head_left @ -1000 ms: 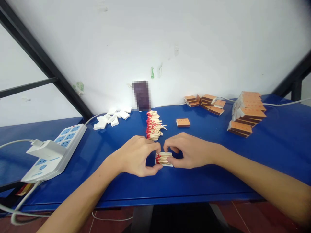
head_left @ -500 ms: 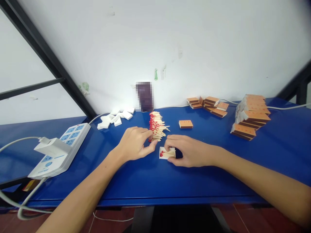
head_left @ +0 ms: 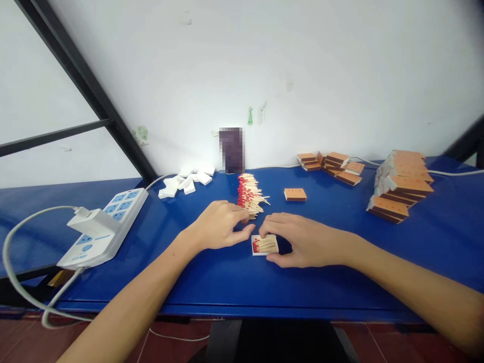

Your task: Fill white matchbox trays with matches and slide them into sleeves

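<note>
My right hand [head_left: 302, 238] curls round a small white matchbox tray [head_left: 259, 254], its thumb at the near edge and fingertips at the far edge. Inside the tray lie red-headed matches [head_left: 265, 245], heads to the left. My left hand [head_left: 225, 224] is just left of it, thumb and forefinger apart, with the thumb tip close to the tray's left corner. The forefinger reaches the near end of a long pile of matches [head_left: 251, 195], heads also leftward. Its other fingers are partly hidden. Behind my right hand lies a closed orange matchbox [head_left: 295, 194].
Several white trays [head_left: 187, 180] lie at the back left, near a white power strip [head_left: 109, 227] with a plugged-in adapter. Orange matchbox sleeves [head_left: 333, 166] are heaped against the wall, and stacked matchboxes [head_left: 403, 186] stand at the right. A blurred dark object [head_left: 232, 150] leans on the wall.
The view has shifted slightly, moving everything rightward in the picture. More matches now show in the tray, lying more evenly, as the right fingers have drawn back toward its edge.
</note>
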The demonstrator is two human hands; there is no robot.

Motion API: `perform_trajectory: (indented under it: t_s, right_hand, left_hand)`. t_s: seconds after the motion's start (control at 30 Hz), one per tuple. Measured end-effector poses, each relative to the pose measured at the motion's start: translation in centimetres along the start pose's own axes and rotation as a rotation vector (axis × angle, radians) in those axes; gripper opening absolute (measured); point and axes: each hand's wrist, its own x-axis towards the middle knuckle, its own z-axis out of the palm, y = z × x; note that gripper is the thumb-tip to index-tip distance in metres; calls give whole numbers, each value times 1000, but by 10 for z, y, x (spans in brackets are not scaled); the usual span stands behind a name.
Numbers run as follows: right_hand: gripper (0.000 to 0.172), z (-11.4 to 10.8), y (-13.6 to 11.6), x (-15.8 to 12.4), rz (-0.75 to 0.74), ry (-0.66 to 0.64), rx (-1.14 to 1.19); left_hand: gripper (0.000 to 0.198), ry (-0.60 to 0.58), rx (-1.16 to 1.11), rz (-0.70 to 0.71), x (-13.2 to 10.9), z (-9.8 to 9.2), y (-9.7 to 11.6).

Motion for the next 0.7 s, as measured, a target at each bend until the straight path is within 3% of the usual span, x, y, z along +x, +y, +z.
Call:
perform_trajectory:
  t_s: [0.1, 0.57, 0.7]
  right_hand:
    - [14, -1, 2, 0, -14, 33, -40]
    - [13, 8, 13, 5, 0, 60, -52]
    - [13, 9, 13, 5, 0, 67, -51]
  left_hand:
    - [34, -4, -13, -2, 0, -1, -2]
    - [36, -42, -52, -47, 2, 4, -2]
    - [22, -6, -28, -136, 0, 5, -7]
